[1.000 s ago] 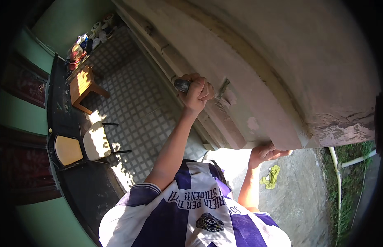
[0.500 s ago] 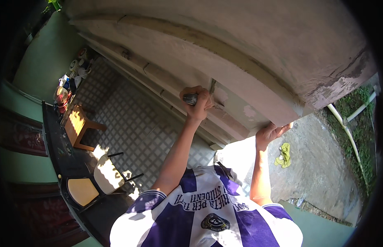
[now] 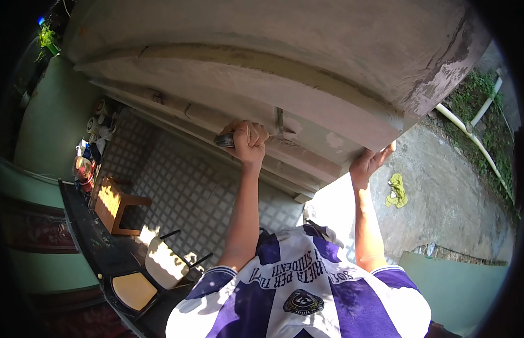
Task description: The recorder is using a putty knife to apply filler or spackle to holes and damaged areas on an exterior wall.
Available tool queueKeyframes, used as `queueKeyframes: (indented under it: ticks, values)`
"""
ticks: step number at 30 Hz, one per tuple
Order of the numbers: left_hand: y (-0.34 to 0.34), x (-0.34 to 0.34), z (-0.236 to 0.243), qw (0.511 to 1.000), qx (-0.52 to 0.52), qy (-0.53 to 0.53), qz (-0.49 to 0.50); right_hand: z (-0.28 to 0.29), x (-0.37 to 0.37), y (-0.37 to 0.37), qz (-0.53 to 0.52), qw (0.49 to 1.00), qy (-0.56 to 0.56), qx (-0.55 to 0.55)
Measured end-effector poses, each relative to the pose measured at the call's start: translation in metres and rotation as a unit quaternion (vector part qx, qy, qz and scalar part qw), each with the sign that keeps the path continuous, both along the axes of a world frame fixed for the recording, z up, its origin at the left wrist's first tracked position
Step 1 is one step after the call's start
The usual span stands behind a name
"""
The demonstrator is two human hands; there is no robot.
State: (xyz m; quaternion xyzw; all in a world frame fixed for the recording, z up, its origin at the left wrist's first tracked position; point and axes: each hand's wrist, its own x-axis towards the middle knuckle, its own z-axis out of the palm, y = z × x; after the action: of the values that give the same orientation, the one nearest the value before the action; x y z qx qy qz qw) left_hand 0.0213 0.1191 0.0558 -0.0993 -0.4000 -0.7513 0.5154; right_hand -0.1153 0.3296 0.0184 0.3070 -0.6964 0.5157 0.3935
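Note:
My left hand [image 3: 251, 141] is closed round a hand tool with a dark rounded handle [image 3: 224, 139]. A thin part of the tool seems to come out past my fingers toward a dark upright slot [image 3: 279, 119] in the pale ledged wall [image 3: 239, 79]. Its exact tip shape is too small to tell. Patches of bare, lighter plaster [image 3: 334, 139] mark the wall beside it. At the wall's right-hand corner, my right hand [image 3: 368, 166] rests against the lower edge with its fingers stretched out, holding nothing that I can see.
Below on the left are a tiled floor [image 3: 177, 174], a wooden stool [image 3: 113, 208] and chairs [image 3: 135, 290] by a black counter [image 3: 90, 225]. A yellow-green cloth [image 3: 396, 191] lies on the concrete [image 3: 442, 197] at right. White pipes [image 3: 470, 135] run past greenery.
My left hand has turned, so the handle's end points left instead of facing me. The whole view has shifted slightly. My right hand stays at the wall corner.

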Motion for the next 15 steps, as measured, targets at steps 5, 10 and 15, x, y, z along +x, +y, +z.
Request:
queueKeyframes:
  ticks: [5, 10, 15]
  values:
    - [-0.001, -0.005, -0.002, 1.000, 0.005, -0.012, -0.001, 0.000, 0.002, -0.002, 0.014, 1.000, -0.009, -0.019]
    - [0.021, -0.018, -0.017, 0.998, -0.022, -0.057, -0.019, -0.005, -0.001, 0.003, 0.020, 0.999, -0.026, 0.022]
    - [0.023, -0.012, -0.023, 0.999, -0.019, -0.033, 0.007, -0.010, 0.001, 0.004, 0.028, 0.999, -0.040, 0.015]
